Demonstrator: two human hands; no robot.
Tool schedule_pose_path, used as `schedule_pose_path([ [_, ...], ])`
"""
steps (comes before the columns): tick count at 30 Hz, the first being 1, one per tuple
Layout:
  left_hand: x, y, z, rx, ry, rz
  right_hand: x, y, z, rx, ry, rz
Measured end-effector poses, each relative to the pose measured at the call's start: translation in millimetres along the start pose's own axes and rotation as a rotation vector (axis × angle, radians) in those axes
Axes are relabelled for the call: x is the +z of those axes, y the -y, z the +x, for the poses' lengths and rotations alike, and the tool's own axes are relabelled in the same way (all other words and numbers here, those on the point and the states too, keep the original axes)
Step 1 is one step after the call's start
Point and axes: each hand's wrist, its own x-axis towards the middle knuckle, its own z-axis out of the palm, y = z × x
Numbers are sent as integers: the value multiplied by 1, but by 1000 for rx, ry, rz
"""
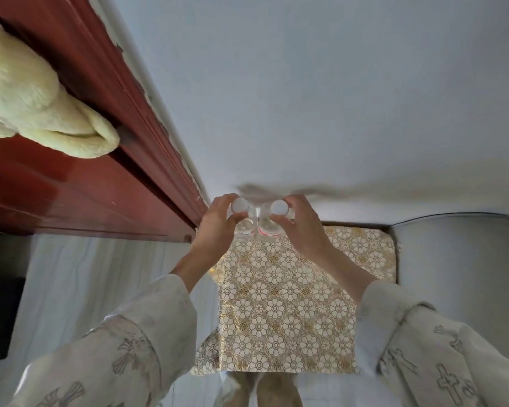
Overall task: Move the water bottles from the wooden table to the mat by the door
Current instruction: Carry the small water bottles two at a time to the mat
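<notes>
Both arms reach forward and slightly inward, pale patterned sleeves drawn back from the wrists. The left hand [215, 223] curls at its grip, thumb and fingers pinched close together near the top. The right hand [299, 223] mirrors it, fingers closed in the same way. The two hands sit near each other, apparently not touching, though blur makes that uncertain.

A surface covered by a cream and gold flower-patterned cloth [288, 312] is seen from above. At its far edge, two clear plastic water bottles with white caps [256, 224] stand side by side.
</notes>
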Motion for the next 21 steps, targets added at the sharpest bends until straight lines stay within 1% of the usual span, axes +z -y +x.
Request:
schedule_pose_path([
  [3, 8, 0, 7, 22, -32, 23, 2, -1, 9, -7, -38, -10],
  [7, 10, 3, 14, 4, -67, 8, 5, 0, 13, -12, -61, 0],
  [11, 8, 5, 13, -46, -67, -90, 4, 1, 13, 27, -64, 61],
  [13, 7, 2, 11, -92, -65, -142, 2, 1, 12, 99, -39, 142],
  [16, 5, -1, 3, -139, -33, -134, -1, 2, -1, 165, 25, 218],
  [18, 1, -4, -10, -178, -17, -115, -5, 7, -15, 196, 54, 213],
  [21, -5, -8, -43, -220, -57, -88, -12, 17, -43, 212, 140, 157],
])
